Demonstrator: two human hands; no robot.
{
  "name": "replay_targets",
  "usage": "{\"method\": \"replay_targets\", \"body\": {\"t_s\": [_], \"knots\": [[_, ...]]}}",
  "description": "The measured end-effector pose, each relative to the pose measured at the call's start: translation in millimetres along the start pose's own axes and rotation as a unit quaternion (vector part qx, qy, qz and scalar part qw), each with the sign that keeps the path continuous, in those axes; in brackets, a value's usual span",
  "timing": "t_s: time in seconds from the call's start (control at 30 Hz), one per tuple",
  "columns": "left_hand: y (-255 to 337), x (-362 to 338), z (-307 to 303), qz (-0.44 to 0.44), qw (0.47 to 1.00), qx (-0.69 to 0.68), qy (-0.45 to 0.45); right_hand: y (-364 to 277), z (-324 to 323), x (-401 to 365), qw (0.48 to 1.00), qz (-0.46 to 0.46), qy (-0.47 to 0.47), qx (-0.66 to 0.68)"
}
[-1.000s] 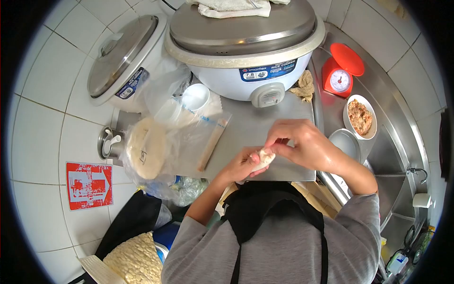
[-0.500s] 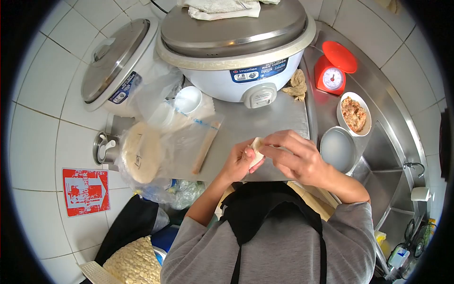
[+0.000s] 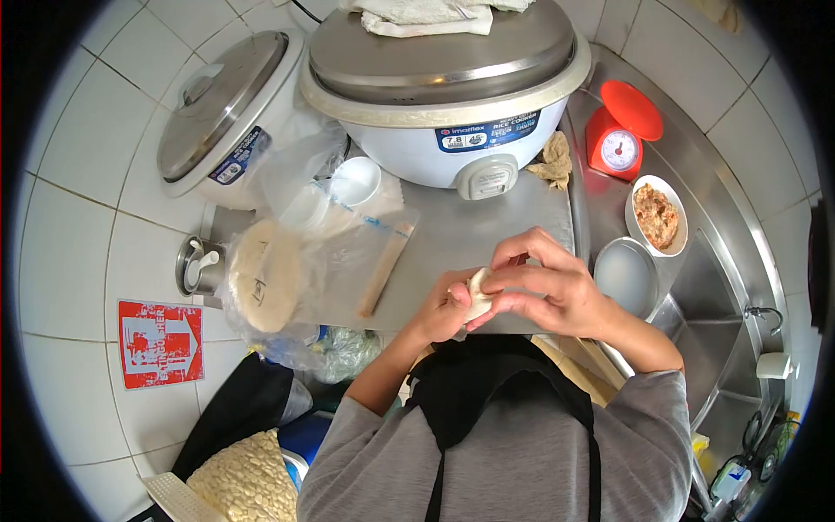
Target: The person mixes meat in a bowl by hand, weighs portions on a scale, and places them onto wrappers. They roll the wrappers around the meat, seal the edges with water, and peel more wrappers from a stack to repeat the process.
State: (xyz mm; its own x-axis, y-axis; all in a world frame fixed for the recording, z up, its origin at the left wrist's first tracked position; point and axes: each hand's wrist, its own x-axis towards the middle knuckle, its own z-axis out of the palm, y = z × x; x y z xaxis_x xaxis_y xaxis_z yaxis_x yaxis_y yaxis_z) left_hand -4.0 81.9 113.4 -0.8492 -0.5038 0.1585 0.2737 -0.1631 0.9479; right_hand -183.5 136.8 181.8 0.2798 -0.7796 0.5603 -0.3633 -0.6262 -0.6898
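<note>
A small pale dumpling (image 3: pixel 477 297) is held up over the front edge of the steel counter. My left hand (image 3: pixel 441 313) is closed around its lower left side, with the thumb on top. From the right, my right hand (image 3: pixel 557 294) presses its fingertips on the dumpling's edge; the upper fingers are bent and lifted. The dumpling's underside is hidden by the fingers. To the right of my hands stand a white bowl of minced filling (image 3: pixel 655 217) and a round bowl of cloudy liquid (image 3: pixel 624 277).
Round wrappers (image 3: pixel 263 277) in a plastic bag and a wooden stick (image 3: pixel 384 271) lie on the left. Behind are a large rice cooker (image 3: pixel 435 143) and a second cooker (image 3: pixel 230 113). A red kitchen scale (image 3: pixel 616 150) stands at back right, near the sink (image 3: pixel 704 335).
The right hand's upper fingers have lifted and spread, and its thumb now shows below. Both hands stay at the dumpling, slightly lower in view. The view has shifted a little.
</note>
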Motion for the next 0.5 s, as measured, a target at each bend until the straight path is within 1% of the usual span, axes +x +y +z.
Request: {"method": "replay_targets", "body": {"t_s": [0.1, 0.17, 0.2, 0.27, 0.3, 0.37, 0.4, 0.43, 0.5], "knots": [[-5, 0, -2, 0.013, 1.000, 0.015, -0.016, -2, 0, 1, 1.000, -0.015, 0.000, -0.010], [-8, 2, -4, 0.015, 0.999, 0.028, 0.000, -2, -2, 2, 0.991, 0.104, -0.012, 0.081], [-8, 2, -4, 0.015, 0.999, 0.029, -0.004, -3, -1, 3, 0.991, 0.104, -0.009, 0.079], [-8, 1, -4, 0.015, 0.996, 0.070, 0.049, -4, 1, 3, 0.997, 0.001, 0.000, -0.080], [-10, 1, -4, 0.013, 0.996, 0.070, 0.046, -4, -2, 2, 0.997, 0.003, 0.002, -0.081], [-13, 0, -5, 0.015, 0.993, 0.112, 0.034, -4, -11, 2, 0.989, 0.123, -0.060, 0.063], [-11, 0, -4, 0.013, 0.993, 0.113, 0.031, -2, -15, 6, 0.972, 0.192, -0.062, 0.119], [-8, 2, -2, 0.021, 0.990, 0.136, 0.042, -2, -19, 10, 0.972, 0.193, -0.060, 0.118], [-7, 6, 0, 0.029, 0.986, 0.159, 0.047, -6, -26, 18, 0.937, 0.307, -0.120, 0.116]]}}
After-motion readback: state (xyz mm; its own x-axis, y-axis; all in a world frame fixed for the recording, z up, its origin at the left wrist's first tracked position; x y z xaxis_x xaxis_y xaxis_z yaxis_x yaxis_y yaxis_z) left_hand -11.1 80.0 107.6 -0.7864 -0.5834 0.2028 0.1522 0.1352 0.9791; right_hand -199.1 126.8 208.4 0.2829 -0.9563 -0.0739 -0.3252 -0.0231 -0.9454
